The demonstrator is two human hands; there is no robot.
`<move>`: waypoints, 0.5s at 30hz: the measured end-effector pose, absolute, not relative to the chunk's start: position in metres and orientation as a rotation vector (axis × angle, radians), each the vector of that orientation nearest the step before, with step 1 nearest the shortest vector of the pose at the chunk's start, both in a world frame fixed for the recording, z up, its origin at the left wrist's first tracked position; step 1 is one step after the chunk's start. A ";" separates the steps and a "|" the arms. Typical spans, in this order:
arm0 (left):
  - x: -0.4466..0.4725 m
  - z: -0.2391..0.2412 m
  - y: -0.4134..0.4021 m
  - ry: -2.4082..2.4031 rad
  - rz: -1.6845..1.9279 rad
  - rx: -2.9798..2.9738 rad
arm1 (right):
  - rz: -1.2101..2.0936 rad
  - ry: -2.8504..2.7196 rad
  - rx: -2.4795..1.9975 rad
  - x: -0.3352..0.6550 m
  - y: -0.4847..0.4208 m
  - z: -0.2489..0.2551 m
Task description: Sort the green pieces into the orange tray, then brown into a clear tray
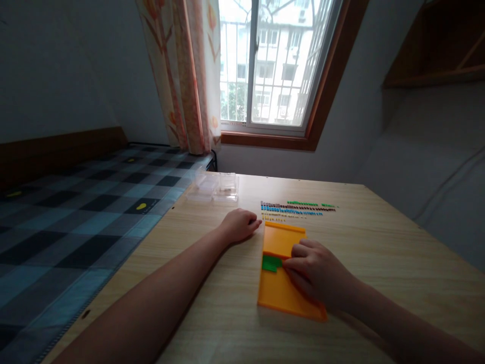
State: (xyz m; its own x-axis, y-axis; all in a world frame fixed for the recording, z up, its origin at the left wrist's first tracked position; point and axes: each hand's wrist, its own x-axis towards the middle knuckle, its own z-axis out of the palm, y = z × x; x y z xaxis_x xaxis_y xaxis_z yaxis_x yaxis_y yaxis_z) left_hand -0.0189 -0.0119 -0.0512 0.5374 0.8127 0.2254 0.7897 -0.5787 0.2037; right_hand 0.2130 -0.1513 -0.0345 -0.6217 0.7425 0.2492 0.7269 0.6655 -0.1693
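- While your right hand (316,270) lies on the orange tray (282,240), its fingers are curled loosely over the tray's middle, fingertips touching a small green block (271,263) that sits inside; whether the grip actually pinches the block, you cannot tell.
- Your left hand (240,225) rests on the desk (379,253) just left of the tray's far end, fingers curled into a loose fist; nothing shows in its grip.
- The tray lies flat on the desk, long side running away from you, near the middle of the desk.
- Just beyond the tray, rows of small pieces (295,208) are laid out: green, dark, blue and yellow lines.
- A clear plastic box (217,186) sits farther back on the left, near the desk's edge.
- A bed with a checked cover (76,212) adjoins the desk's left side.
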 end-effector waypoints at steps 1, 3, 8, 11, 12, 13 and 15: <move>-0.019 -0.051 -0.012 1.405 0.456 2.687 | 0.073 -2.586 -1.174 0.213 -0.151 -0.035; -0.019 -0.051 -0.012 1.403 0.467 2.691 | 0.073 -2.587 -1.179 0.212 -0.151 -0.037; -0.018 -0.050 -0.012 1.395 0.478 2.684 | 0.070 -2.566 -1.194 0.213 -0.151 -0.041; -0.018 -0.050 -0.012 1.398 0.470 2.686 | 0.065 -2.557 -1.192 0.212 -0.151 -0.041; -0.018 -0.051 -0.012 1.395 0.472 2.690 | 0.063 -2.557 -1.193 0.211 -0.151 -0.041; -0.018 -0.051 -0.012 1.389 0.474 2.693 | 0.059 -2.555 -1.195 0.211 -0.151 -0.041; -0.018 -0.051 -0.011 1.386 0.474 2.691 | 0.054 -2.550 -1.199 0.210 -0.151 -0.040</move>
